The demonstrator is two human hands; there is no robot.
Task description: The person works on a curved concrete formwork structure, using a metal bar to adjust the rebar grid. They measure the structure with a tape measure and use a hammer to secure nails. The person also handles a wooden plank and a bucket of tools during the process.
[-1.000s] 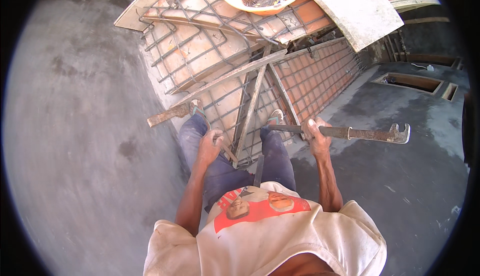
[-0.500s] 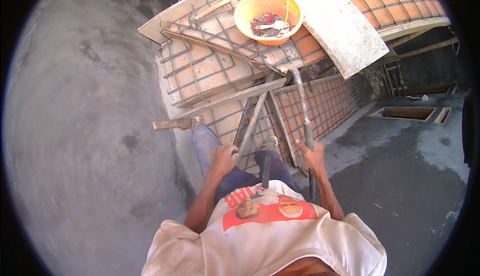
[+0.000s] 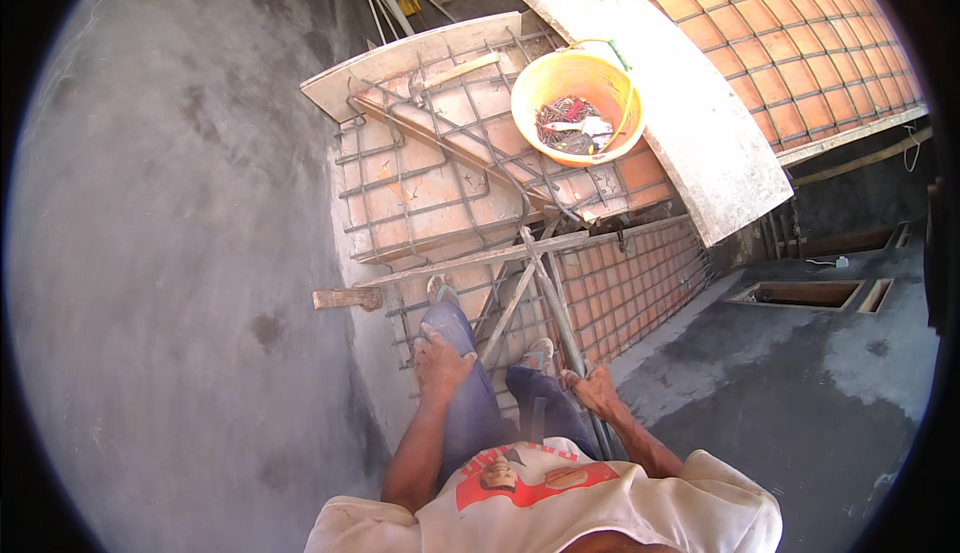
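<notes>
Here the right hand (image 3: 596,389) was closed around a long metal bar (image 3: 552,298), which was angled up toward the rebar grid (image 3: 440,168) over the brick wall. The left hand (image 3: 441,361) was laid flat on the left knee, holding nothing. An orange bucket (image 3: 577,106) stood beyond.
</notes>
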